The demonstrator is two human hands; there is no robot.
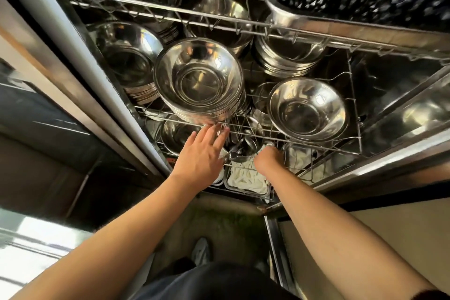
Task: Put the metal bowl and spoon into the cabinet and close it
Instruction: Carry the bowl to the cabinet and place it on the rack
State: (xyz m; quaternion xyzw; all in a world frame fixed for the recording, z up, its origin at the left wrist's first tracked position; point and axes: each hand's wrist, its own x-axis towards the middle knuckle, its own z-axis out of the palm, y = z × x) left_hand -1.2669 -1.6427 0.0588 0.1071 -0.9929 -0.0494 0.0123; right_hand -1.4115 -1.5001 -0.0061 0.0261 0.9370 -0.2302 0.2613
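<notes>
Metal bowl (198,80), shiny steel, topping a stack, upright

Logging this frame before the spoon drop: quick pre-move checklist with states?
1. Cabinet open: ok, wire rack exposed.
2. Left hand free: ok, fingers spread at the tall bowl stack.
3. Right hand grip: cannot tell, closed fist, contents hidden.
4. Spoons bundle below rack edge: ok, visible.
5. Bowl already stowed: cannot tell which one.
6. Door path clear: not ok, both arms inside.
</notes>
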